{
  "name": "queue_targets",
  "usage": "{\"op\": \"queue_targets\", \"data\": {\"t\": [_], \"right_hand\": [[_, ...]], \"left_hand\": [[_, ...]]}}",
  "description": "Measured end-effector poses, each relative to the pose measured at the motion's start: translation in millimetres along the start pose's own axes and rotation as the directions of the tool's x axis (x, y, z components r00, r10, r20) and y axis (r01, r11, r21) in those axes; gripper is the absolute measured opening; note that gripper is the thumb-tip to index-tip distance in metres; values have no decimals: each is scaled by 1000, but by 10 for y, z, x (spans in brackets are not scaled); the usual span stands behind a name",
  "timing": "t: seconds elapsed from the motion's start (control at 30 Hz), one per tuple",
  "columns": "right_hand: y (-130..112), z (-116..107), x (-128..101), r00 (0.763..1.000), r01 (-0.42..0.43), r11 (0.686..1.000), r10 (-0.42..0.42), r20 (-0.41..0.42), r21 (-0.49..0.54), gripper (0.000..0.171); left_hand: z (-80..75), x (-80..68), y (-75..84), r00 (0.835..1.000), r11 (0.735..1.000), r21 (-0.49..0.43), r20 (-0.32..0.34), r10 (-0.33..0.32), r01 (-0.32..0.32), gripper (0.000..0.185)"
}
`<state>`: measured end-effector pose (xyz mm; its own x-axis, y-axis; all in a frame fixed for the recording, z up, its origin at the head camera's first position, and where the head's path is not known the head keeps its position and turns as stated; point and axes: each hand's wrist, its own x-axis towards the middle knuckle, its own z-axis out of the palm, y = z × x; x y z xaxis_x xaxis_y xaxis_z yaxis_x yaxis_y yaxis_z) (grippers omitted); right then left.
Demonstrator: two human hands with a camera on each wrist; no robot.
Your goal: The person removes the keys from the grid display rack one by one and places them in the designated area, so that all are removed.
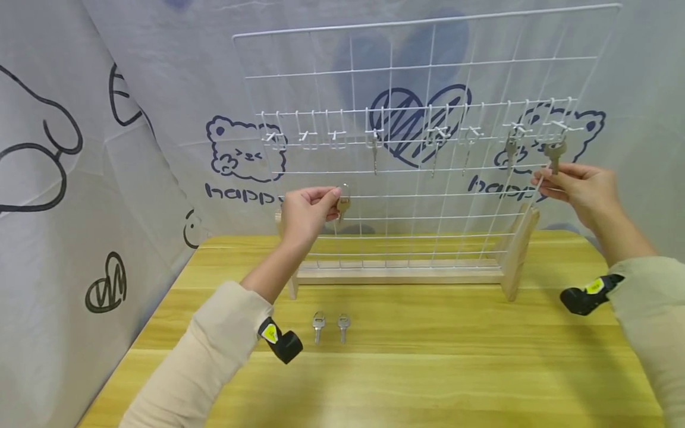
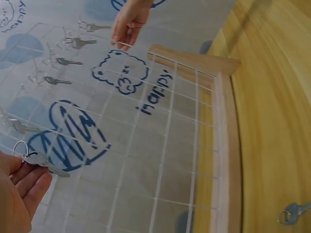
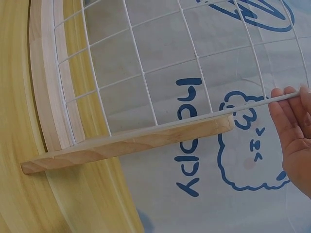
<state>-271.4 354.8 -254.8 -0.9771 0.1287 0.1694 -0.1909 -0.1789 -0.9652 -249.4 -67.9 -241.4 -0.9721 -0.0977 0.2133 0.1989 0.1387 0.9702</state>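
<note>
A white wire rack (image 1: 407,196) stands upright in a wooden base (image 1: 398,274) on a yellow table. Several keys hang from its row of hooks; the rightmost key (image 1: 555,153) is just above my right hand. My left hand (image 1: 305,211) is raised in front of the rack's lower left and pinches a small key (image 1: 343,203) on a ring, seen in the left wrist view as key (image 2: 41,161). My right hand (image 1: 575,187) pinches the rack's right edge wire (image 3: 252,106) with its fingertips (image 3: 286,104). Two more keys (image 1: 318,324) (image 1: 343,324) lie on the table.
The rack's wooden foot (image 3: 126,143) juts forward at the right end. The three leftmost hooks (image 1: 305,137) are bare. A printed white cloth (image 1: 80,178) hangs behind and to the left. Bare tabletop (image 1: 428,368) lies in front of the rack.
</note>
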Motion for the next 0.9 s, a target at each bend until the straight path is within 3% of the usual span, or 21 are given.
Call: {"op": "queue_targets", "data": {"t": [0.47,0.9], "right_hand": [[-25,18,-1,1000,1,1000,-1,2,-10,10],[-27,23,-1,1000,-4,1000,4,-4,-4,9]], "left_hand": [[175,-242,-727,994,995,40,59,-91,88,19],[261,-511,-1282,966,978,70,155,-205,196,20]]}}
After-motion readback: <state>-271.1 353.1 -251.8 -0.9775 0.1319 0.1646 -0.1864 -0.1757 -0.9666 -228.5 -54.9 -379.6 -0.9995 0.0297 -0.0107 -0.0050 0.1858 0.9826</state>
